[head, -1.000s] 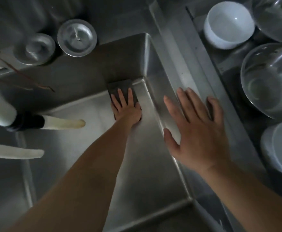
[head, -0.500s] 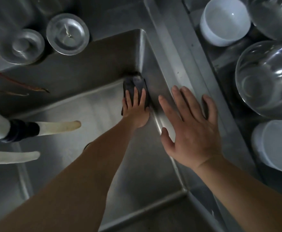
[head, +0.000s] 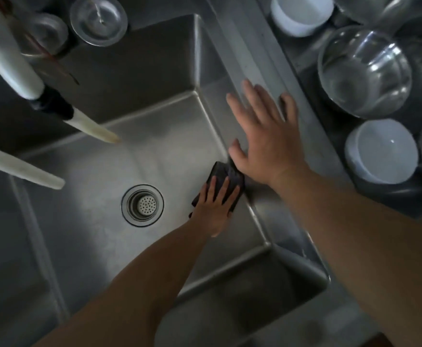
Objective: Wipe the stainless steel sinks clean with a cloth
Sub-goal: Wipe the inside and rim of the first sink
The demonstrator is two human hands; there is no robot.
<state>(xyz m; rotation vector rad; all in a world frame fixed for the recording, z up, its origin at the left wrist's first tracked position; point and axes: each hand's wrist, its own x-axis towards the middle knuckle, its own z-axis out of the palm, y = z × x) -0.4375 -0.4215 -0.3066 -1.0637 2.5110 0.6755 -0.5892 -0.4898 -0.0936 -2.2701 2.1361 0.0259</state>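
1. Cloth [head: 226,182]: dark, folded, lying on the floor of the steel sink [head: 154,161] against its right wall, right of the strainer drain [head: 142,205].
2. Left hand [head: 213,209]: I see its grip flat, fingers straight and spread, pressing the cloth down onto the sink floor; nothing is curled round the cloth.
3. Right hand [head: 267,136]: grip likewise open, fingers extended, palm down on the sink's right rim [head: 250,58]; its thumb reaches over the edge just above the cloth.
4. Two pale faucet spouts [head: 54,146] with dark collars reach in from the left over the basin.
5. Two round metal lids [head: 98,20] sit on the ledge behind the sink, top left.
6. To the right of the rim, the adjoining tabletop [head: 312,78] carries a glass bowl [head: 365,71] between two white bowls, one far [head: 301,13] and one near [head: 382,151].
7. At the left edge I see part of a second basin [head: 2,234].
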